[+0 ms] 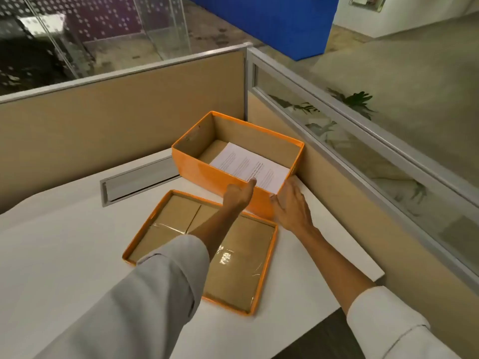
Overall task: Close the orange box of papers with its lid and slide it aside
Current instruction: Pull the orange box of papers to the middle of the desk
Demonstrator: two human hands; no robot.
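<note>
The orange box (207,174) stands open and upright on the white counter (64,242), pushed into the far corner. Its inside is plain brown card, and white printed papers (250,165) lie flat on its floor, toward the near right side. The lid (268,265) lies upside down just in front of the box, brown inside facing up, with clear tape across it.

White table (64,244) in a cubicle corner. Behind it, a tan partition (108,110) with a grey metal cap; to its right, a second partition with a frosted glass strip (363,156). Beyond: glass wall (77,27), blue panel (272,19), beige floor (414,68).
</note>
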